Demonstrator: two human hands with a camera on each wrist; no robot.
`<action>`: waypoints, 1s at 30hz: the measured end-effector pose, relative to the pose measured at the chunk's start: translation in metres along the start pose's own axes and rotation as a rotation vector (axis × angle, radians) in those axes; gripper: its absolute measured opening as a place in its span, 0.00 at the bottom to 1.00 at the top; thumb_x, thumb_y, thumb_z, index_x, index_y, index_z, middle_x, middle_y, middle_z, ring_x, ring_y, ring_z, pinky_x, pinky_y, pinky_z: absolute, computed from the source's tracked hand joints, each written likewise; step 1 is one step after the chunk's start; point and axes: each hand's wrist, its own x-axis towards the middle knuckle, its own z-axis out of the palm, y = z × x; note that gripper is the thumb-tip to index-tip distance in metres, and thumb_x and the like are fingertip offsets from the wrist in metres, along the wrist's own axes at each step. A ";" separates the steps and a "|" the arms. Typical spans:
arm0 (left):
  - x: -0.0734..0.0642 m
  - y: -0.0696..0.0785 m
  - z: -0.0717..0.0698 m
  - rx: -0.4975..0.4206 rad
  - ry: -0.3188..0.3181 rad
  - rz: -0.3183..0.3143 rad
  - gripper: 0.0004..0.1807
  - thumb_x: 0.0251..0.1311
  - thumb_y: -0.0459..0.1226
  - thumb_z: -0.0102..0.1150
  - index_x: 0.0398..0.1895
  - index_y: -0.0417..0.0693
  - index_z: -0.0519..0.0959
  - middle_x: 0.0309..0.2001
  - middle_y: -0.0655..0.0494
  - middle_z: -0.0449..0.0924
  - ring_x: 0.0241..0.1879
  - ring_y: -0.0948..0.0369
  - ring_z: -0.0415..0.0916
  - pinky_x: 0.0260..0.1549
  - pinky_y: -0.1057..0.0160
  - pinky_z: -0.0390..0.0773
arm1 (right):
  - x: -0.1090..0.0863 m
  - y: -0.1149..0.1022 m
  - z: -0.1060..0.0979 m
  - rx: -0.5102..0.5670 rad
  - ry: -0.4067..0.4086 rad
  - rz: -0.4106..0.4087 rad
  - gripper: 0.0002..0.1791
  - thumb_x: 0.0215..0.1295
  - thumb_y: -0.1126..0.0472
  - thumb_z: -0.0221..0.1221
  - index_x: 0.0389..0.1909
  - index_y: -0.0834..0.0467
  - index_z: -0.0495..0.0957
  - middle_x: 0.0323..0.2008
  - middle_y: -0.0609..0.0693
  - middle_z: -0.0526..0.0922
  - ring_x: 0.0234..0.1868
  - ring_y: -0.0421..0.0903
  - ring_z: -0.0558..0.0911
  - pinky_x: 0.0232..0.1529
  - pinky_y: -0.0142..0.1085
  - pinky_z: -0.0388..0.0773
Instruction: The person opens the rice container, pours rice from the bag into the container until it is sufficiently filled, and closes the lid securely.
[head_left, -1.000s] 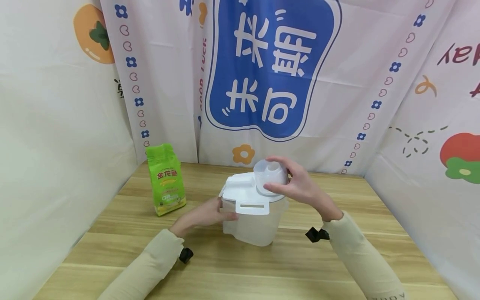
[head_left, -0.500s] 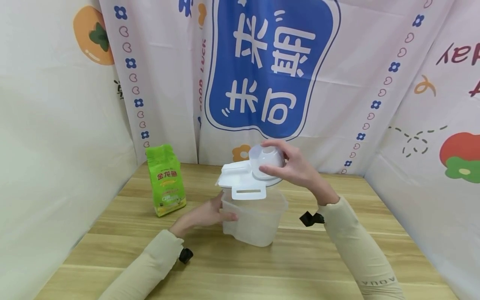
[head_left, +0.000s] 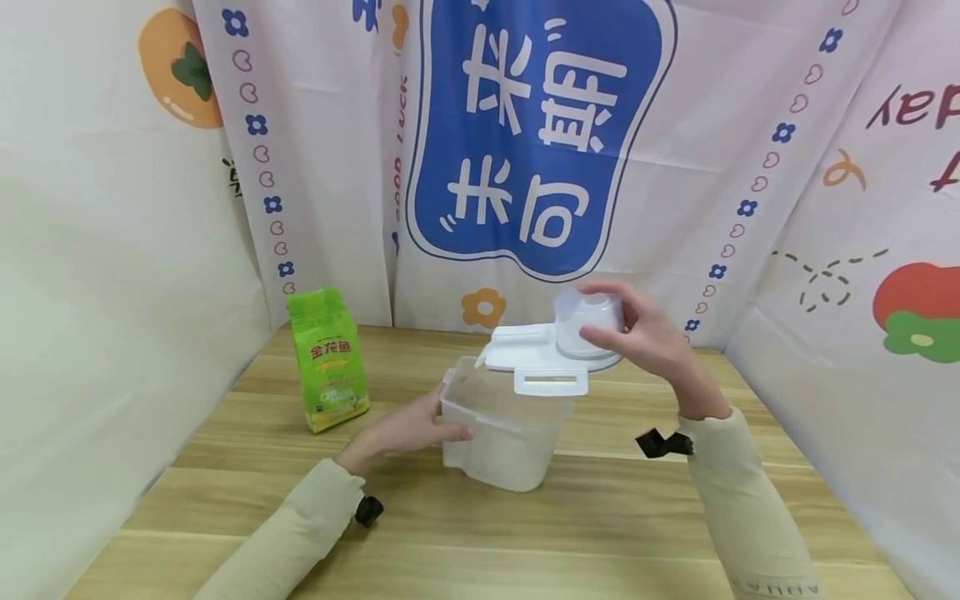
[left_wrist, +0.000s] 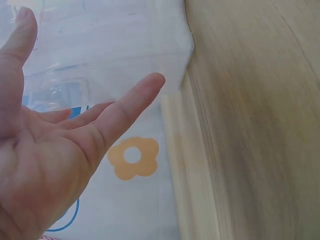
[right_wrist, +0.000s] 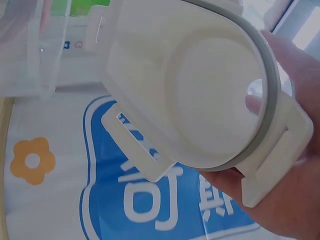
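On the wooden table stands a translucent plastic food storage container (head_left: 504,454), its top uncovered. My left hand (head_left: 411,425) holds its left side, thumb in front and the other fingers behind; the left wrist view shows the fingers (left_wrist: 125,110) spread along the clear wall. Above the container's right part, my right hand (head_left: 647,340) grips the white lid (head_left: 517,357) by the rounded translucent cup (head_left: 576,327) on top. From below, the right wrist view shows the lid's round opening, grey seal and side clips (right_wrist: 137,142).
A green packaged bag (head_left: 330,362) stands upright at the back left of the table (head_left: 480,542). Printed cloth (head_left: 675,208) encloses the back and both sides.
My right hand has lifted the lid off the container, then moved it to the right. My left hand has stayed on the container, which has not moved.
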 end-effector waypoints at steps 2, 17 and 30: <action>-0.001 0.000 0.000 -0.001 0.006 -0.006 0.55 0.57 0.53 0.68 0.79 0.66 0.41 0.72 0.42 0.60 0.67 0.45 0.65 0.54 0.50 0.80 | -0.006 0.006 -0.006 0.007 0.028 0.014 0.28 0.58 0.69 0.64 0.61 0.58 0.73 0.46 0.52 0.79 0.32 0.41 0.77 0.29 0.27 0.76; -0.001 -0.001 0.002 0.023 0.012 -0.017 0.56 0.57 0.54 0.67 0.79 0.60 0.40 0.74 0.40 0.58 0.69 0.46 0.64 0.62 0.46 0.72 | -0.051 0.049 -0.039 -0.006 0.159 0.198 0.23 0.64 0.65 0.61 0.61 0.58 0.74 0.36 0.44 0.78 0.30 0.39 0.75 0.28 0.28 0.74; 0.000 -0.001 0.002 0.021 0.002 -0.012 0.57 0.56 0.54 0.67 0.80 0.61 0.38 0.74 0.41 0.57 0.70 0.46 0.63 0.63 0.46 0.72 | -0.069 0.092 -0.052 -0.105 0.157 0.338 0.25 0.68 0.55 0.61 0.64 0.57 0.71 0.43 0.40 0.75 0.36 0.38 0.73 0.33 0.26 0.72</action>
